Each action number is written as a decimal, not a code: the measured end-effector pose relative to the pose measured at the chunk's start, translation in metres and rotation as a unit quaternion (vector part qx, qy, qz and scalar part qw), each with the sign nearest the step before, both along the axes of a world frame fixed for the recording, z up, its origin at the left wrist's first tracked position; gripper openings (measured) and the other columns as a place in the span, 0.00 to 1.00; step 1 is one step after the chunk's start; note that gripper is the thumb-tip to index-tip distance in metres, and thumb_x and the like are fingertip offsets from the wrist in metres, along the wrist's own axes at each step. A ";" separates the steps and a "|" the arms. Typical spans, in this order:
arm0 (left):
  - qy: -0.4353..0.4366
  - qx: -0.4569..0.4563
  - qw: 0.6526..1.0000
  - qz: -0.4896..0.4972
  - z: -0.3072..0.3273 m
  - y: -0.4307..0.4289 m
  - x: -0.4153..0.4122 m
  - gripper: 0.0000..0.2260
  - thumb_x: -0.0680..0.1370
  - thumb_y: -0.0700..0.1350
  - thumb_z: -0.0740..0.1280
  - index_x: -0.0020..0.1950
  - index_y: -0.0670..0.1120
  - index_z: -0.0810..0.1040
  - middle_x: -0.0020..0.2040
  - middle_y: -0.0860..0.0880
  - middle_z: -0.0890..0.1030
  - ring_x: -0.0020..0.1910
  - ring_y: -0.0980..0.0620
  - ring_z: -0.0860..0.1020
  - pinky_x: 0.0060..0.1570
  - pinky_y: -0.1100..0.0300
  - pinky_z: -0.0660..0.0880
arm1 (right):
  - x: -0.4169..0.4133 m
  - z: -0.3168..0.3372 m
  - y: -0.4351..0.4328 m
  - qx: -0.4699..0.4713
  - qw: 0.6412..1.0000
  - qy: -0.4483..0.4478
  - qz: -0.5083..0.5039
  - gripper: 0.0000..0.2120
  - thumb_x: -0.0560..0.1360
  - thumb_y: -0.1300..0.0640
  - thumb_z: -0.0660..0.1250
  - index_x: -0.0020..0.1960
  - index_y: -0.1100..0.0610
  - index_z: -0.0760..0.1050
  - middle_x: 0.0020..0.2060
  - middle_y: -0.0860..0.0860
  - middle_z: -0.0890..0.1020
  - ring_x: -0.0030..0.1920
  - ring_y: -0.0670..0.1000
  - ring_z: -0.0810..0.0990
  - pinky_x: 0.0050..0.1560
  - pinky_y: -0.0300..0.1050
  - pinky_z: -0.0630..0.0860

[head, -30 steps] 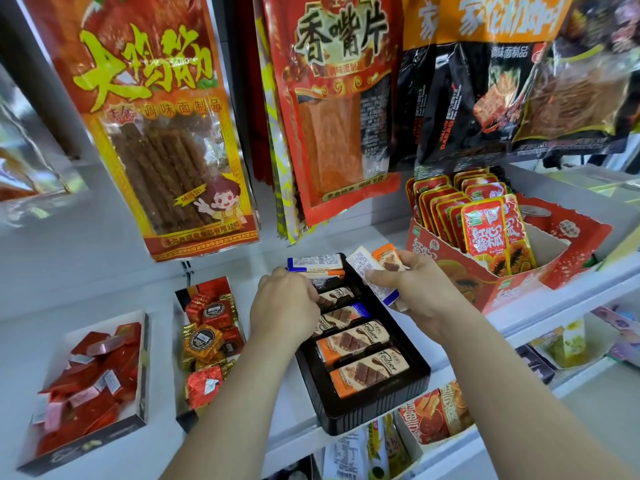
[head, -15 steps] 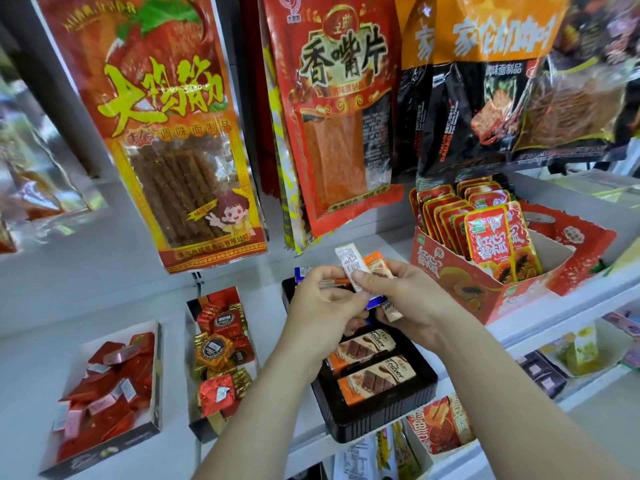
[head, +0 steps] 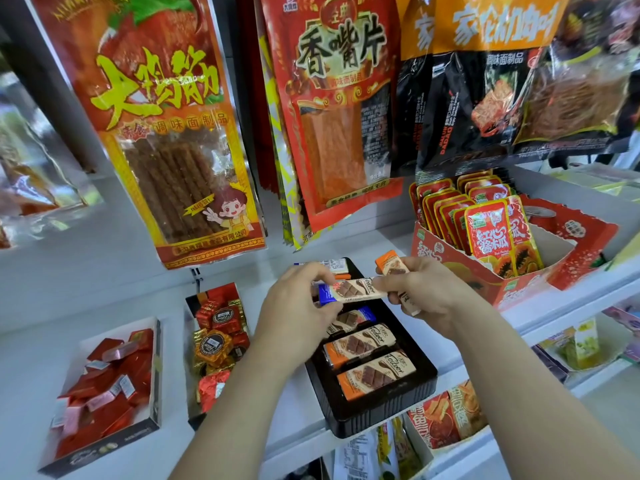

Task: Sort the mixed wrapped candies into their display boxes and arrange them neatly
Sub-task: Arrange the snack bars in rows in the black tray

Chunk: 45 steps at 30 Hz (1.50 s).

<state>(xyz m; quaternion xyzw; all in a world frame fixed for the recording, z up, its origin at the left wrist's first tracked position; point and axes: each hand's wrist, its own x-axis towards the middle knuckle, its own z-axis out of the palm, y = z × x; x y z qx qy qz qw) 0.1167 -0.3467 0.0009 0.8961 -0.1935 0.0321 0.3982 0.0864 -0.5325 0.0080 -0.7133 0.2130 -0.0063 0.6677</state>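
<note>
– Candy bars (head: pixel 375 374) lie in a row in the black tray (head: pixel 384 412), closest to us. What are the hands doing?
– They're just above it, at 12 o'clock from that row. The left hand (head: pixel 298 303) pinches one end of a blue-tipped bar (head: pixel 356 289). The right hand (head: pixel 429 292) is curled round an orange bar (head: pixel 391 263) and a pale one (head: pixel 408 303), and its fingertips touch the blue-tipped bar's other end.
– So which step is this?
– Sorting, I think. Both hands are on that bar (handing it over or turning it, I can't tell which).
– What comes next?
– I'd guess it goes down flat beside the other blue bar (head: pixel 351 318) in the tray, lined up like the rest. It needs a soft drop so the row doesn't get bumped.
– And the other boxes?
– At 9 o'clock of the tray is the foil candy box (head: pixel 190 323), and further that way the red candy box (head: pixel 104 449). At 2 o'clock, further back, stands the papaya box (head: pixel 460 268). Big snack bags (head: pixel 166 133) hang behind everything.
</note>
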 end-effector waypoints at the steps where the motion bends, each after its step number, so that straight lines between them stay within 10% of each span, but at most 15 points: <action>1: 0.047 -0.034 0.998 0.000 0.001 0.003 0.002 0.11 0.73 0.43 0.74 0.49 0.56 0.76 0.48 0.59 0.78 0.45 0.60 0.78 0.41 0.63 0.76 | 0.000 -0.001 0.000 -0.014 1.000 -0.001 0.009 0.11 0.71 0.65 0.72 0.53 0.63 0.77 0.36 0.56 0.75 0.30 0.48 0.71 0.24 0.38 0.61; 8: 0.218 -0.136 0.966 0.006 0.005 0.017 0.009 0.07 0.75 0.41 0.72 0.52 0.49 0.82 0.46 0.49 0.83 0.41 0.54 0.81 0.41 0.65 0.78 | 0.004 -0.005 0.014 -0.146 0.989 -0.016 0.031 0.08 0.73 0.63 0.71 0.51 0.60 0.77 0.31 0.51 0.77 0.29 0.47 0.73 0.28 0.35 0.69; 20: 0.122 -0.073 0.988 0.055 -0.004 0.011 0.012 0.09 0.73 0.40 0.72 0.37 0.54 0.82 0.38 0.53 0.83 0.42 0.52 0.81 0.47 0.57 0.79 | 0.010 -0.012 0.017 -0.280 0.959 0.000 0.056 0.05 0.71 0.60 0.73 0.38 0.56 0.78 0.33 0.53 0.80 0.35 0.53 0.79 0.37 0.45 0.75; 25: 0.092 -0.211 0.971 0.068 0.002 0.008 0.012 0.07 0.77 0.41 0.69 0.45 0.55 0.82 0.42 0.52 0.81 0.43 0.50 0.81 0.46 0.52 0.80 | 0.004 -0.002 0.019 -0.206 0.975 -0.031 0.081 0.05 0.70 0.60 0.74 0.44 0.61 0.80 0.33 0.55 0.80 0.32 0.50 0.76 0.34 0.41 0.72; 32: -0.074 -0.132 0.988 0.020 0.010 0.002 0.002 0.06 0.75 0.42 0.71 0.49 0.53 0.83 0.40 0.59 0.81 0.42 0.63 0.77 0.39 0.74 0.71 | 0.006 0.001 0.034 -0.160 0.969 -0.112 0.154 0.10 0.68 0.62 0.75 0.48 0.56 0.80 0.38 0.54 0.83 0.37 0.55 0.80 0.44 0.54 0.78; 41: 0.206 -0.270 0.941 0.000 0.005 0.002 0.003 0.10 0.74 0.47 0.73 0.51 0.50 0.76 0.45 0.49 0.85 0.46 0.46 0.83 0.51 0.45 0.80 | 0.005 0.000 0.038 0.181 0.973 -0.075 0.122 0.04 0.72 0.65 0.70 0.45 0.58 0.79 0.31 0.49 0.78 0.28 0.44 0.70 0.30 0.36 0.65; 45: 0.205 -0.210 0.955 -0.051 -0.001 0.005 0.004 0.12 0.75 0.37 0.70 0.50 0.55 0.78 0.41 0.51 0.85 0.43 0.52 0.82 0.49 0.53 0.77 | 0.005 0.001 0.030 0.213 0.970 -0.058 0.098 0.01 0.73 0.63 0.69 0.45 0.59 0.79 0.34 0.52 0.81 0.28 0.44 0.71 0.30 0.36 0.67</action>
